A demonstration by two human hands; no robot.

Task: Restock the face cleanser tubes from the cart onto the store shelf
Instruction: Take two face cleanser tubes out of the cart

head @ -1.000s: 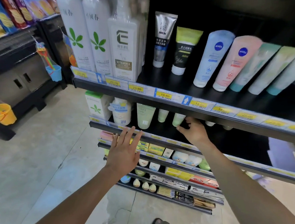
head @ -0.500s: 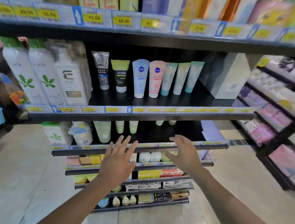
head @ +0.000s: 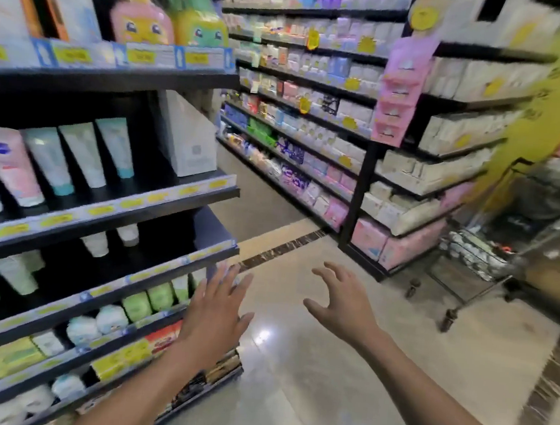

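Both arms reach forward at waist height over the floor [head: 291, 397], bare to the elbow. The left hand [head: 217, 311] is seen from the back, its fingers [head: 232, 284] straight and slightly fanned, pointing up and away. It holds nothing and hangs in front of the right end of the shelf [head: 173, 194]; whether it touches the lower rails cannot be told. The right hand [head: 341, 304] is just right of it, apart from it, palm turned left. Its fingers [head: 325, 273] are spread and half bent like a loose claw – empty too.

The tubes [head: 85, 153] stand caps down in a row on the shelf, up and left of the left hand and well clear of its fingers – a pink one on the left, pale teal ones to its right, then a white box at the row's end. More tubes hang blurred on the level below. The cart [head: 469, 257] stands far right, by the opposite shelving, well apart from the right hand; its load is too blurred to make out.
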